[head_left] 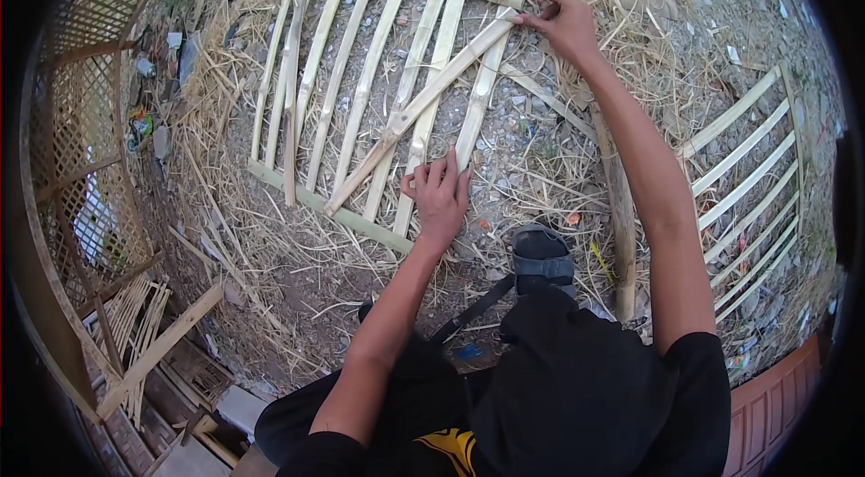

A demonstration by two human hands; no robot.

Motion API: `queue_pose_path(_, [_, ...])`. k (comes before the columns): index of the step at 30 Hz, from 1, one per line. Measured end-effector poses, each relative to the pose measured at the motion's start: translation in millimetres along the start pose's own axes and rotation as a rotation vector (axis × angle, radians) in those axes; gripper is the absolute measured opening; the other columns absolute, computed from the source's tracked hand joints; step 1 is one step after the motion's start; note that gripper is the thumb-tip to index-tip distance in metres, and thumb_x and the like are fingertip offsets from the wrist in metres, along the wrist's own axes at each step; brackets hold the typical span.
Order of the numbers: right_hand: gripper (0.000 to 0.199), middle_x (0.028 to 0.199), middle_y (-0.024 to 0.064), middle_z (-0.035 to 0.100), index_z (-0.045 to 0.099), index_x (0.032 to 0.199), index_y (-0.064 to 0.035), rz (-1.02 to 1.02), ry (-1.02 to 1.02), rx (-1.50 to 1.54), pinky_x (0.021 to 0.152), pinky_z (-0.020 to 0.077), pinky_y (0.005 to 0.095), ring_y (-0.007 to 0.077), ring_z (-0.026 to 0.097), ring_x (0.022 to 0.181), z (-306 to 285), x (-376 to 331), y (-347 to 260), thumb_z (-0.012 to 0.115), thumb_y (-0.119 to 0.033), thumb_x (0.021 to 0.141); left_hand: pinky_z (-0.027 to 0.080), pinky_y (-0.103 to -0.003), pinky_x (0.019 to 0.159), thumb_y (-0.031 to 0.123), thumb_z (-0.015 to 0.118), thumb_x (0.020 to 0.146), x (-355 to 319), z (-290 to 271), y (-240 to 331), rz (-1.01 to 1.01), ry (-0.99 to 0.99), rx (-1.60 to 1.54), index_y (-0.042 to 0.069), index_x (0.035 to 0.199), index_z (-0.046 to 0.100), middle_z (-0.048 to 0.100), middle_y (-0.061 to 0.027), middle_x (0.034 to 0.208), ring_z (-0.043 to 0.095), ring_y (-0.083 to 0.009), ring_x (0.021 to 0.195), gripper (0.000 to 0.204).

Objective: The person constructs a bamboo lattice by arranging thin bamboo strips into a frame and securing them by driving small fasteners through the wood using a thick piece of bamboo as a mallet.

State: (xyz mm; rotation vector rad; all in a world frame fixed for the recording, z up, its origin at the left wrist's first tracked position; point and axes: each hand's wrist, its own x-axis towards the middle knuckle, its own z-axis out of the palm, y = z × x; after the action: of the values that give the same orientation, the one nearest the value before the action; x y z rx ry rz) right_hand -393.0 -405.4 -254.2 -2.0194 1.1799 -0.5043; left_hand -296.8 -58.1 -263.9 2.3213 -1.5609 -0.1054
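Bamboo slat frame (360, 90) flat on straw-strewn ground (559, 162), about nine upright slats, two rails, one diagonal slat (414, 112) across. Right hand (566, 22), arm stretched out, grip pinched on the diagonal's top end at the upper rail. Left hand (439, 193) presses fingers-spread on slat ends nearer the person, holding nothing. Second frame (748, 180) right.

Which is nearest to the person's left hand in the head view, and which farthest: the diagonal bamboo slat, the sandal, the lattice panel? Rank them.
From the left hand:
1. Diagonal bamboo slat, just above, up-left of the fingers.
2. Sandal, lower right, on the person's foot.
3. Lattice panel, far left edge.
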Motion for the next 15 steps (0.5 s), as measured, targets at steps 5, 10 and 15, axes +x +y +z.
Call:
queue_pose_path(5, [0.047,0.113,0.0122,0.075,0.08,0.105,-0.0097,-0.049,0.208,-0.001,0.089,0.053,0.0414,0.0296,0.069,0.093,26.4,-12.5,1.5,0.087,-0.044,0.074,0.024,-0.045,0.094,0.022,0.07,0.091,3.1,0.8,-1.3,0.01,0.01,-0.037,0.004,0.133,0.063,0.059,-0.0014,0.106,0.049,-0.0218,0.103,0.046])
queue_pose_path(10, [0.045,0.135,0.0106,0.066,0.08,0.104,-0.0088,0.055,0.201,0.013,0.107,0.0424,0.0456,0.0356,0.056,0.119,40.9,-19.3,-1.7,0.084,-0.044,0.077,0.024,-0.046,0.094,0.022,0.07,0.091,1.5,3.4,-2.4,0.01,0.026,-0.048,0.004,0.132,0.064,0.059,-0.0014,0.106,0.05,-0.0221,0.103,0.045])
queue_pose_path(15, [0.046,0.137,0.0101,0.064,0.079,0.108,-0.0095,0.061,0.227,0.101,0.11,0.039,0.0431,0.0347,0.053,0.124,44.2,-21.7,-0.2,0.083,-0.043,0.078,0.024,-0.046,0.094,0.023,0.07,0.091,2.7,2.0,-2.0,0.007,0.014,-0.047,0.004,0.132,0.064,0.06,-0.0014,0.106,0.05,-0.022,0.104,0.045])
